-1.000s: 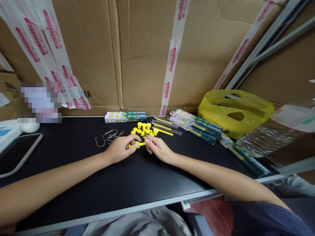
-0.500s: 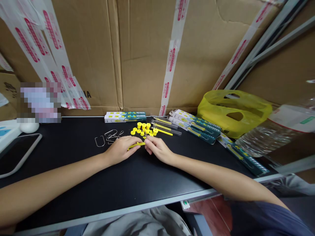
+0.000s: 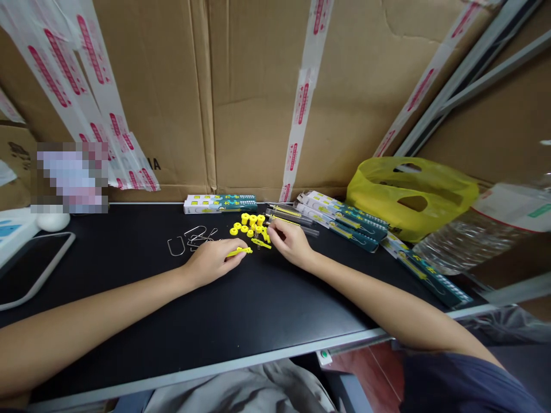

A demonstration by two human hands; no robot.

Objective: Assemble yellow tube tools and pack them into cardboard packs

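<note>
Between the thumb and fingers of my left hand (image 3: 210,261) is a slim yellow plastic strip (image 3: 237,252), its free end pointing right. My right hand (image 3: 291,244) is closed, its fingertips at the right edge of a cluster of small yellow plastic spools (image 3: 252,220). Whatever those fingertips pinch, if anything, is hidden. A short yellow piece (image 3: 261,244) with a metal part lies between the two hands. Several bent metal wire loops (image 3: 197,236) are on the black table (image 3: 206,332), just beyond my left hand.
Behind the spools are a printed box (image 3: 219,204) and clear plastic tubes (image 3: 290,214). More boxes (image 3: 344,221) lie to the right, beside a yellow plastic bag (image 3: 408,198) and a large clear bottle (image 3: 456,235). A phone (image 3: 34,267) rests at the left. Cardboard (image 3: 253,115) stands behind.
My right hand has moved right, away from the yellow strip, to the spool cluster. The short yellow piece now shows between the hands. My left hand keeps its hold almost in place.
</note>
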